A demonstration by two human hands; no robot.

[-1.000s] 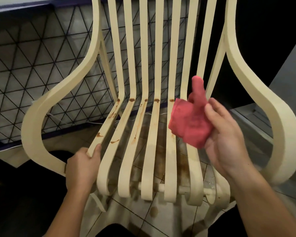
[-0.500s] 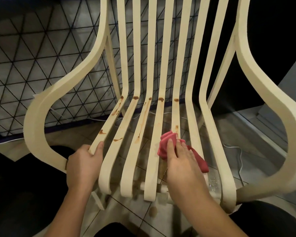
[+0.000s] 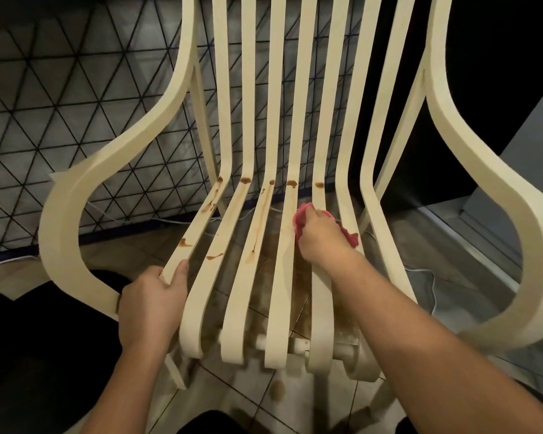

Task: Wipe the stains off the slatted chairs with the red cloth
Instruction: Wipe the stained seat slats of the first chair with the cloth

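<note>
Right hand (image 3: pixel 322 242) apparently grips red cloth (image 3: pixel 300 219) against slat (image 3: pixel 319 197)

No word, label, brand mark or number can be read anywhere. The chair slats (image 3: pixel 232 277) beyond the fingers of the left hand (image 3: pixel 151 305) bear only brown stains (image 3: pixel 257 220). The red cloth (image 3: pixel 300 219) under the fingers of the right hand (image 3: pixel 322 236) shows no print.

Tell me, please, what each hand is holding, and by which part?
Right hand: the bunched red cloth, pressed on a seat slat. Left hand: the leftmost slat, near its front end.
</note>
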